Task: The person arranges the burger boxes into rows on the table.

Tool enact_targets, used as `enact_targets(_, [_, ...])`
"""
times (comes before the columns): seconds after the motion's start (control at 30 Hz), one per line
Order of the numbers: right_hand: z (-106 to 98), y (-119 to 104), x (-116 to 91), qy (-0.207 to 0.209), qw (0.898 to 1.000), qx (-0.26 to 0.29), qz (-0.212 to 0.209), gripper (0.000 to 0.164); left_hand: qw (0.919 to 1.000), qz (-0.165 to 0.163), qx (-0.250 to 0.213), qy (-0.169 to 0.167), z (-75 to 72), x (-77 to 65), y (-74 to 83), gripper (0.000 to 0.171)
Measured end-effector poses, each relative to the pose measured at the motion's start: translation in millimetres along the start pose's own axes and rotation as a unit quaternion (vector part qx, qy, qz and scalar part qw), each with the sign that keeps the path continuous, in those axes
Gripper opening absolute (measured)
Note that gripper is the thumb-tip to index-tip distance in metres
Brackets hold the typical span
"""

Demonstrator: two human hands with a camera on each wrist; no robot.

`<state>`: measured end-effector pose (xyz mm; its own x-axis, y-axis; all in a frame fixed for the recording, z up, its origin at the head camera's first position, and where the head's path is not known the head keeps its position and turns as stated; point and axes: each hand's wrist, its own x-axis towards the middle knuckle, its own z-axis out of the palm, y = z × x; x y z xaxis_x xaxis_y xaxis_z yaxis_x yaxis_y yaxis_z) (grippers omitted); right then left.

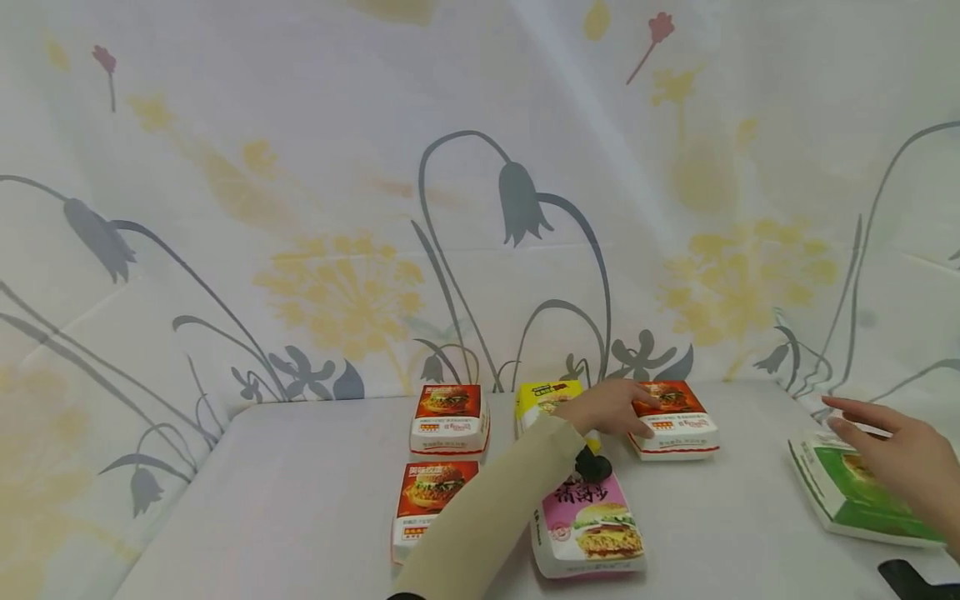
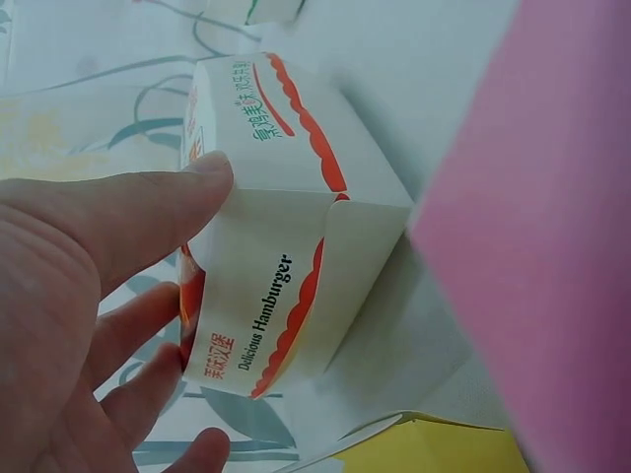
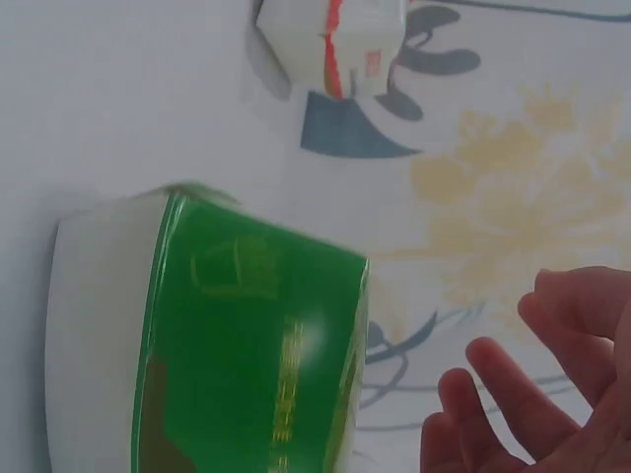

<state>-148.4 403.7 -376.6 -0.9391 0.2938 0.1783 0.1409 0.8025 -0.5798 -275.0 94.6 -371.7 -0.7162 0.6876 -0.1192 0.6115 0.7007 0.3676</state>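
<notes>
My left hand (image 1: 606,407) reaches over the table to a red and white hamburger box (image 1: 678,421) at the back right. In the left wrist view the thumb (image 2: 197,187) touches the upper edge of this box, while the fingers spread loosely along its printed top. The box rests on the table. At the far right my right hand (image 1: 900,458) hovers over a green and white hamburger box (image 1: 847,500), its fingers loosely bent. In the right wrist view nothing is between those fingers, and they are apart from the green box.
Two more red boxes, one at the back (image 1: 448,417) and one nearer (image 1: 420,500), stand left of centre. A yellow box (image 1: 536,396) is partly hidden by my left arm. Before it lies a pink hamburger box (image 1: 592,533). A flower-printed curtain (image 1: 465,250) hangs behind.
</notes>
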Motion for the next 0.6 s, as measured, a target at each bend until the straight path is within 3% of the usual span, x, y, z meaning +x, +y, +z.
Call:
enact_targets(0.1, [-1,11,2,0.021,0.999,0.016,0.023,0.057,1.0000,-0.002,-0.002,0.002,0.8,-0.1,-2.5,0.051])
enact_targets(0.23, [2,29,3,0.032,0.999,0.013,0.022,0.054,1.0000,-0.005,-0.002,0.002,2.7,1.2,-3.4,0.051])
enact_targets(0.47, [5,50,3,-0.008,0.997,-0.041,0.066,0.063,0.9999,-0.004,-0.011,0.003,3.5,2.3,-2.2,0.051])
enact_targets(0.6, [4,54,2,-0.029,0.997,-0.044,0.047,0.072,0.9999,-0.008,-0.014,0.005,3.6,2.5,-1.9,0.051])
